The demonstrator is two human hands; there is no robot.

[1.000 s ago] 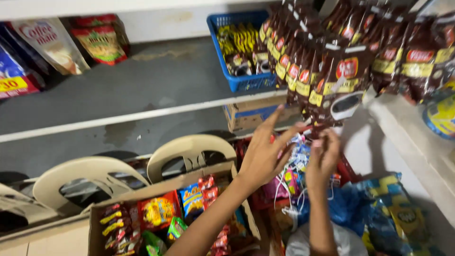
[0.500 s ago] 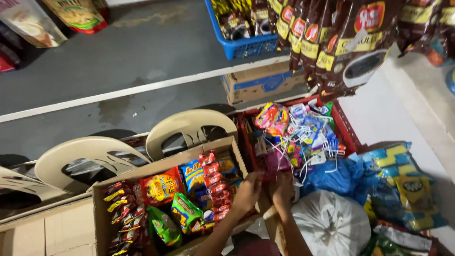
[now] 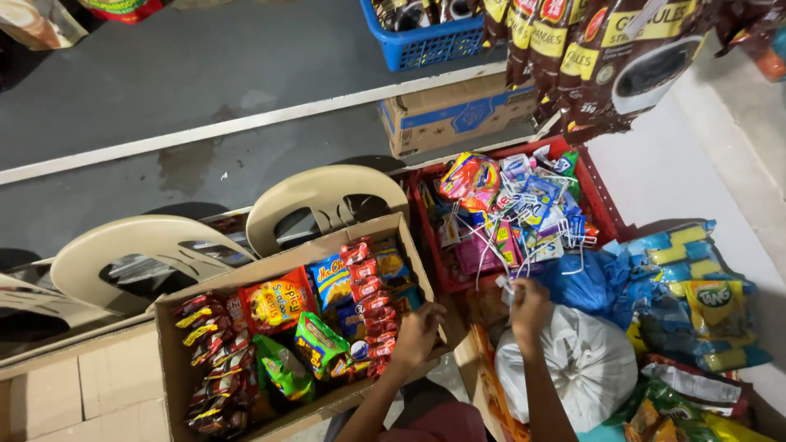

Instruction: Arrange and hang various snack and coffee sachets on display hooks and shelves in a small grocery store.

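Gripping a red snack strip (image 3: 370, 304) and white ties (image 3: 509, 270), hands over a crowded shop floor.

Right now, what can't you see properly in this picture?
- Left hand: fingers curl into the snack box, so any hold is hidden.
- Right hand: its back covers what it pinches.
- White bag: contents hidden.
- Blue basket: cut off by the top edge.

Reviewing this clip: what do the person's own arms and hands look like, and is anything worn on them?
Both forearms are bare, with no sleeves in view. The left hand and right hand wear no gloves, and no watch or bracelet shows on either wrist. Rings cannot be made out at this size. A bit of dull red clothing shows at the bottom edge.
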